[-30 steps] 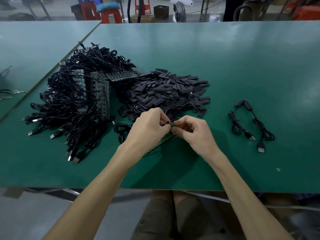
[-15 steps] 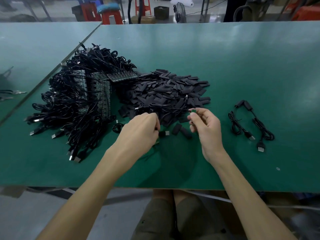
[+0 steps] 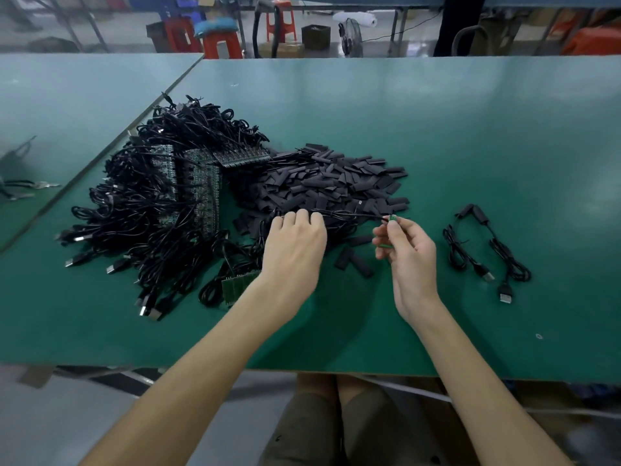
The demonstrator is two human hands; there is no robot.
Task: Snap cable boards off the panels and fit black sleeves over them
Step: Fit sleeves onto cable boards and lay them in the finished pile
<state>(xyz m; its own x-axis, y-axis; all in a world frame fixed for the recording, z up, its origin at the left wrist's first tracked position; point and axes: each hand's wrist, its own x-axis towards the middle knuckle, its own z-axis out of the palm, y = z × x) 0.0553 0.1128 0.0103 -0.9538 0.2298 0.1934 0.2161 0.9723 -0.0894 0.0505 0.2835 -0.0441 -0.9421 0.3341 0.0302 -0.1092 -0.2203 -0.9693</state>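
Observation:
My right hand [image 3: 405, 248] pinches a small green cable board [image 3: 392, 218] at its fingertips, with its thin black cable [image 3: 349, 214] running left over the sleeve pile. My left hand [image 3: 295, 245] reaches palm down into the near edge of the pile of black sleeves [image 3: 332, 183]; its fingertips are curled among the sleeves and what they hold is hidden. A green panel strip [image 3: 237, 285] with boards still joined lies on the table beside my left wrist. Two loose sleeves [image 3: 354, 262] lie between my hands.
A big heap of black USB cables with stacked board panels [image 3: 161, 203] fills the left of the green table [image 3: 470, 136]. Two sleeved cables [image 3: 484, 253] lie to the right. The table's front edge runs under my forearms. Stools and a fan stand beyond the far edge.
My hands were together over the panel strip, then parted. The right hand rose rightward with a single board and cable; the left let the strip lie and reached up into the sleeves.

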